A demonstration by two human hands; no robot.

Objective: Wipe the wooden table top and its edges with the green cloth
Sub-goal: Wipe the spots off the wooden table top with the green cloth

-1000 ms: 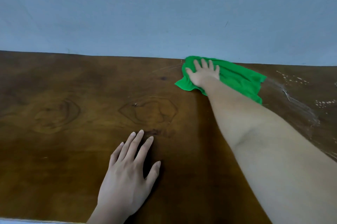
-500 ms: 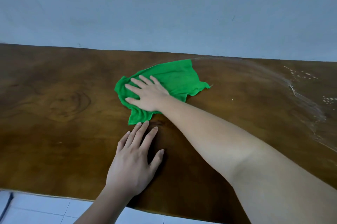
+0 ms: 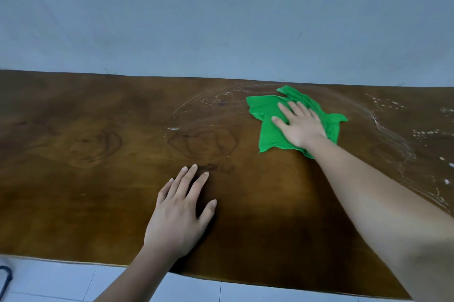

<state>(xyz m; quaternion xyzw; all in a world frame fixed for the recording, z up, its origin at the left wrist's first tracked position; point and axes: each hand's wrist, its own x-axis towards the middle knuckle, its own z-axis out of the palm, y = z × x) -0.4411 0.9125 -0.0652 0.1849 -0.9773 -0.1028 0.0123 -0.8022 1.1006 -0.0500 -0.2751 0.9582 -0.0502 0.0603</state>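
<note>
At the bottom of the frame, pale floor tiles [image 3: 61, 282] are seen below the near edge of the wooden table top [image 3: 98, 191]. Just above that edge, in the lower centre, the left hand [image 3: 179, 218] is laid flat on the bare wood, fingers straight and slightly spread, nothing held. Further up, right of centre, the green cloth [image 3: 262, 107] lies crumpled on the top near the far edge. It is pressed down by the right hand [image 3: 301, 125], whose fingers are extended and close together on the fabric, not curled round it. The cloth is judged light, soft and limp, and is expected to bunch under the palm. It is best controlled by flat pressure over its middle, or gathered at a corner for the edges. White streaks and spots [image 3: 423, 132] are visible on the wood at the right of the frame. A blue-grey wall [image 3: 221, 19] is seen behind the far edge
</note>
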